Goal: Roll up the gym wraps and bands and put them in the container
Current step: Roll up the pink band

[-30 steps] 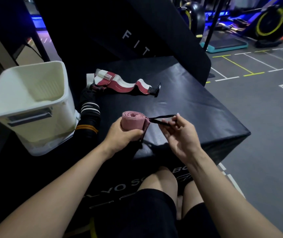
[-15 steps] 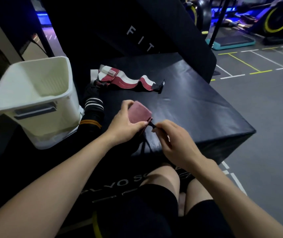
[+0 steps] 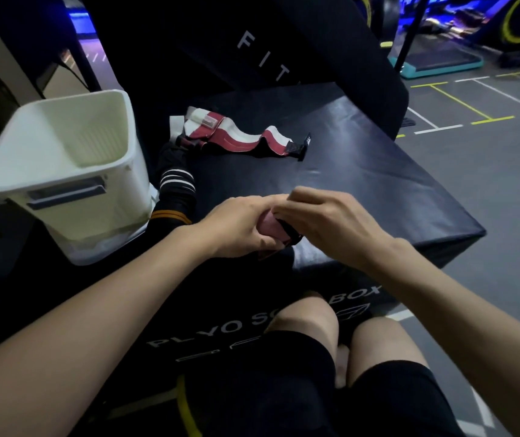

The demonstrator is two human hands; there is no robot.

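Observation:
A rolled pink wrap (image 3: pixel 268 227) with a black strap end sits between both hands above the near edge of the black plyo box (image 3: pixel 362 184). My left hand (image 3: pixel 236 230) grips the roll from the left. My right hand (image 3: pixel 331 222) lies over its right side, fingers curled on the roll and strap; most of the roll is hidden. A red and white wrap (image 3: pixel 236 137) lies unrolled farther back on the box. A black band with white and orange stripes (image 3: pixel 175 190) lies beside the white container (image 3: pixel 63 171) at the left.
A tall black padded block with white letters (image 3: pixel 252 52) stands behind the box. Grey gym floor with painted lines (image 3: pixel 488 152) spreads to the right. My knees in black shorts (image 3: pixel 315 357) are against the box front.
My right hand moved from pulling the black strap out to the right to lying over the roll. Both hands closed together on the pink wrap, and the strap is now wound against it.

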